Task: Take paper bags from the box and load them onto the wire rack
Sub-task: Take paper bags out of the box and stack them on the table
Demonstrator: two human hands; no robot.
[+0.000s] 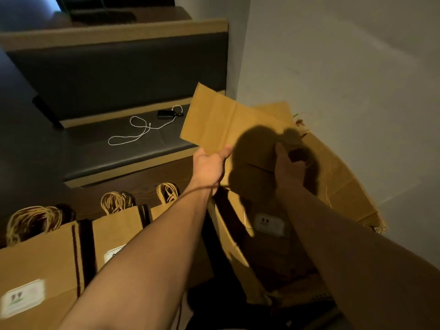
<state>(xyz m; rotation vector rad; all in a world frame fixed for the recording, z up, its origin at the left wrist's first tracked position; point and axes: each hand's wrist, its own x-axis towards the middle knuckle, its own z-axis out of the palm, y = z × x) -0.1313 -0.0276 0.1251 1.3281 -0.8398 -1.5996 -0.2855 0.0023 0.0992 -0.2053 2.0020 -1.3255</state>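
Open cardboard box [281,246] at lower right, torn flaps splayed against the pale wall [345,55]; inside, dim and shadowed, flat brown paper bags with a white label [269,225] showing on the top one. Held above the box, a folded flat paper bag [221,125], smooth kraft brown with a crisp vertical crease, tilted, its far corner reaching over the bench. Left hand [209,165] pinching the bag's lower edge, thumb on the near face. Right hand [289,165] in heavy shadow on the bag's right part, fingers curled round something dark; whether on the bag itself or its handle, cannot tell. At lower left, three standing bundles of bags [57,265], upright, side by side, twisted paper-cord handles [116,202] looping from the tops, white printed labels on the fronts. Behind, a padded bench seat [100,151], dark smooth leather-like cushion framed in light wood, carrying a coiled white cable [135,132] and a small black device [165,114].
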